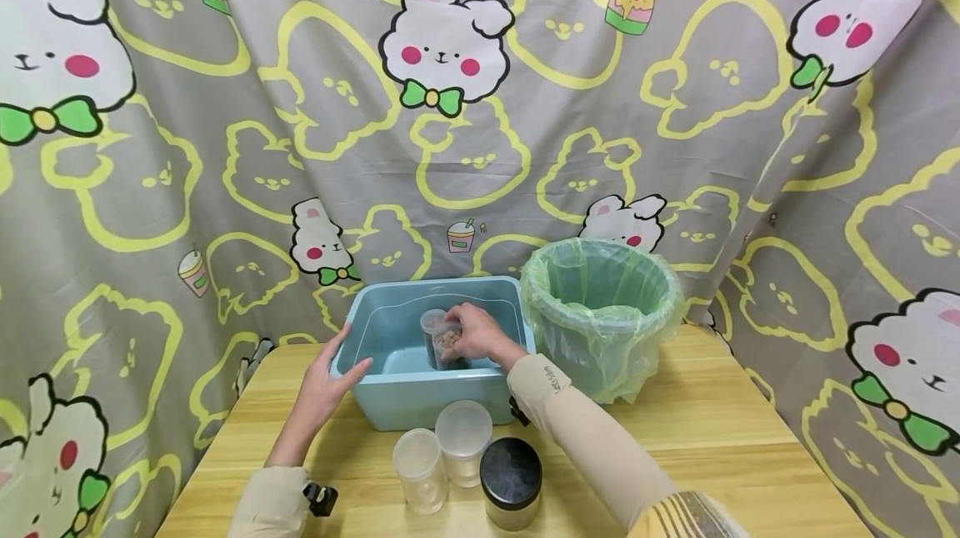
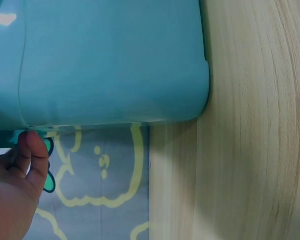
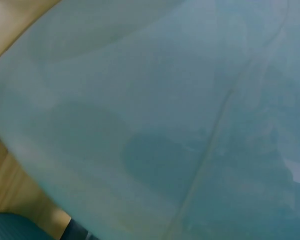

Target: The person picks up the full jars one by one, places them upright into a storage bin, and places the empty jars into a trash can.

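Note:
A blue plastic basin (image 1: pixel 435 400) stands on the table, its rim and left outer wall also showing in the left wrist view. My left hand (image 1: pixel 324 384) is at its front left corner; in the left wrist view the bent fingers (image 2: pixel 35 155) grip the edge of the rim. Inside the basin my right hand (image 1: pixel 476 333) holds a small clear jar (image 1: pixel 447 344) with brown pieces in it, fingers at its top. Directly left of that jar is another clear jar (image 1: pixel 431 323) with dark contents. The right wrist view is filled by the basin's wall (image 3: pixel 140 110), my hand out of sight there.
Two clear jars with pale lids, a shorter one (image 1: pixel 420 471) and a wider one (image 1: pixel 464 442), stand before the basin beside a black-lidded jar (image 1: pixel 511 475). A bin (image 1: pixel 600 321) lined with a green bag is right of the basin. A patterned curtain (image 1: pixel 480 171) hangs behind.

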Demonstrator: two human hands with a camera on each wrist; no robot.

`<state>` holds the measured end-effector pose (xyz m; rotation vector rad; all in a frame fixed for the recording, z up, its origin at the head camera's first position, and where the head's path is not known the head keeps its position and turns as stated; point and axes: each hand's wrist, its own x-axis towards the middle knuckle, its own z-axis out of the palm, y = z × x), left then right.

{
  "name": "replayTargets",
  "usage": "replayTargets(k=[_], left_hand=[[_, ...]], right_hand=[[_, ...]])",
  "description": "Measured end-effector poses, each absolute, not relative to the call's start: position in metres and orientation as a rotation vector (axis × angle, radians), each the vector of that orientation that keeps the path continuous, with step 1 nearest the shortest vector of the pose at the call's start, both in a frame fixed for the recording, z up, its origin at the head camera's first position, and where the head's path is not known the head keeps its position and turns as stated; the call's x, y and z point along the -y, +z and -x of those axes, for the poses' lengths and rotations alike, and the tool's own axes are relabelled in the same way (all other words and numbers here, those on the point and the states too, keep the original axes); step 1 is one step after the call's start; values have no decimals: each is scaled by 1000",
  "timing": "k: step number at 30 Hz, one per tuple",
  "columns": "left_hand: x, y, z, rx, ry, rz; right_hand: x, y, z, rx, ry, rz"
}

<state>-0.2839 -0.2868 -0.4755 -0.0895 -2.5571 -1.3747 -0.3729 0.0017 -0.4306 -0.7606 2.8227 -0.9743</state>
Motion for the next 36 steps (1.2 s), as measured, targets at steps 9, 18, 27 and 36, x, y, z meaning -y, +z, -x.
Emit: replayTargets(k=[9,18,27,36], left_hand=[[286,-476,283,2557,-1382,95],[287,-476,284,2548,-1396,81],[287,-474,284,2556,-1413,90],[287,-475,283,2558,-1427,82]], right_hand=[[-3,-433,371,-2816,-914,761],[4,-438,376,-2828,-785,801],[5,-440,376,-2800,-778,777],[2,-434,373,-2766,-809,785]])
